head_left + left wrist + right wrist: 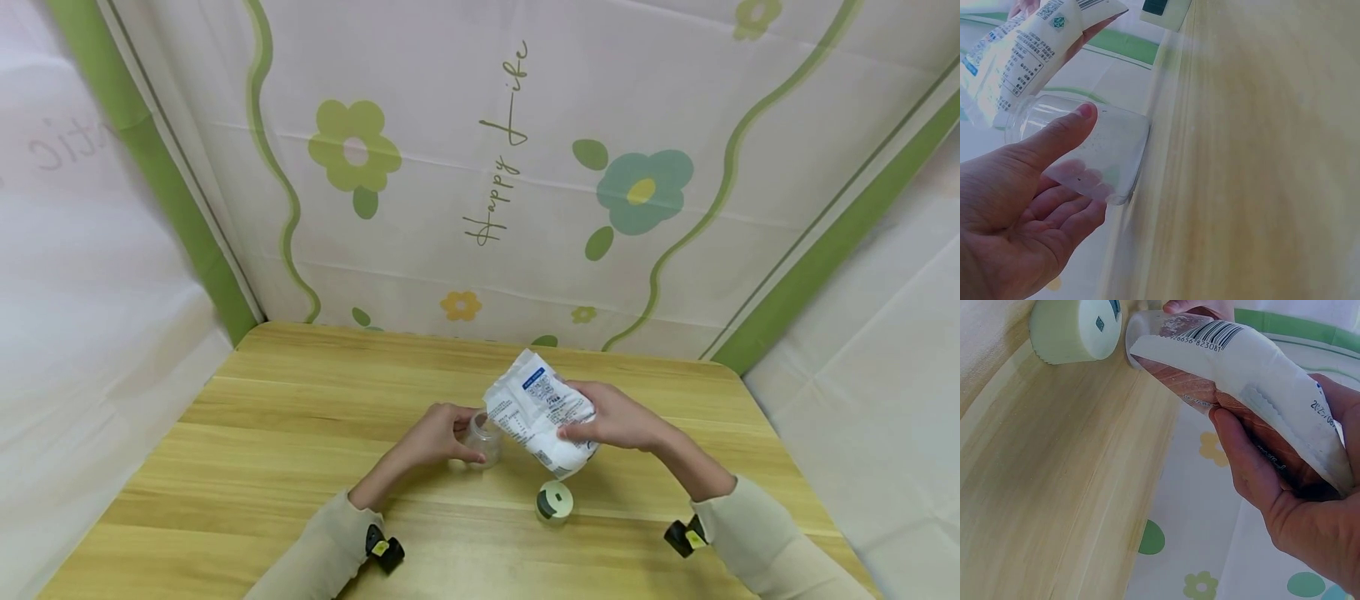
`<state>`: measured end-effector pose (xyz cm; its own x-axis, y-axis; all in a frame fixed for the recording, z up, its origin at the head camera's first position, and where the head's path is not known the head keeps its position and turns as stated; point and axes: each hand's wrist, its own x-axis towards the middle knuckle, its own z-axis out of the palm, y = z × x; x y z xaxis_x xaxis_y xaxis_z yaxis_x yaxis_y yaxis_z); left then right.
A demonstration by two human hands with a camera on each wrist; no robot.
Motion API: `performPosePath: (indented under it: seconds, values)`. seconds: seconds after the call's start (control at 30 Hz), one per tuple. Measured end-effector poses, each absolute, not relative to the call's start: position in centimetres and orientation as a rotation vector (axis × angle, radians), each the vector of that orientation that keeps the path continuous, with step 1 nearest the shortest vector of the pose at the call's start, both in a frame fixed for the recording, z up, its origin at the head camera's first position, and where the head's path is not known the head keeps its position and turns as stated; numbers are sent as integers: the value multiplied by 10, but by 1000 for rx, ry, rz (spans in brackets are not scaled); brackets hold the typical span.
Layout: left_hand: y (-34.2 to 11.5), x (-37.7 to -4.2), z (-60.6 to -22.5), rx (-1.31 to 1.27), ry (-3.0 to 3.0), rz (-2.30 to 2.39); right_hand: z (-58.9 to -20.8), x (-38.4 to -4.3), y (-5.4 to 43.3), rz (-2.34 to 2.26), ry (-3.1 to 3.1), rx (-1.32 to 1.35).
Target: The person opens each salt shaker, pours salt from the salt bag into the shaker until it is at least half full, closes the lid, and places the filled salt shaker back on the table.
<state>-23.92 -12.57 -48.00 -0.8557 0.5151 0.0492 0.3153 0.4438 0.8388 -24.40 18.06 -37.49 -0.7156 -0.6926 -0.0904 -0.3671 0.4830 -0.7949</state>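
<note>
A clear jar [485, 446] stands upright on the wooden table, its mouth uncovered. My left hand [435, 435] holds it from the side, with the thumb across the near wall and the fingers behind, as the left wrist view shows. A few tiny specks show on or in the jar [1119, 134]. My right hand [621, 417] grips a white printed bag [536, 408], tilted so that one end meets the jar's mouth. Brown-red printing and a barcode appear on the bag [1260, 369] in the right wrist view. Whether anything flows out cannot be seen.
A pale green lid [555, 502] with a dark green patch lies on the wooden table [300, 467], in front of the bag. White curtains [420, 250] with flower prints and green borders enclose the table's back and sides.
</note>
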Motion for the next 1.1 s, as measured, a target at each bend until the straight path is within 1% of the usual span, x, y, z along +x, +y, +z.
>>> performPosePath:
  seconds: [1.1]
  values:
    - [-125,-239,-477,691,2463,1375,-369,-243,180,-1075,2343,-889]
